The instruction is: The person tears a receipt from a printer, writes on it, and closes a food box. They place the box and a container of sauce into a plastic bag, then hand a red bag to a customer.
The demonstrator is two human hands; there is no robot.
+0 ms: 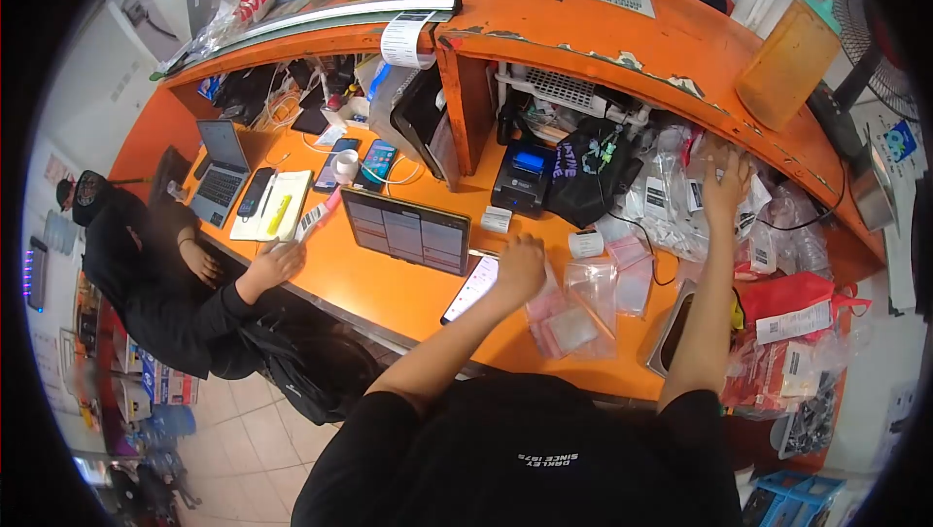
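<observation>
My left hand [522, 272] is curled closed over the orange desk, beside the upper end of a phone [472, 290] with a lit screen. Whatever its fingers may hold is hidden. Clear plastic bags [577, 321] lie just to its right. Farther right and higher, my right hand [725, 180] reaches out with fingers spread onto a pile of plastic-wrapped packages [664, 198] under the orange shelf. White labels show on some of them. A tablet [408, 231] stands propped up left of my left hand.
A co-worker [146, 279] in black sits at left, one hand holding a white-and-pink item near a notebook [272, 206] and laptop [222, 177]. A black label printer [523, 180] stands beside a black bag [588, 172]. Red packages [777, 371] crowd the right end.
</observation>
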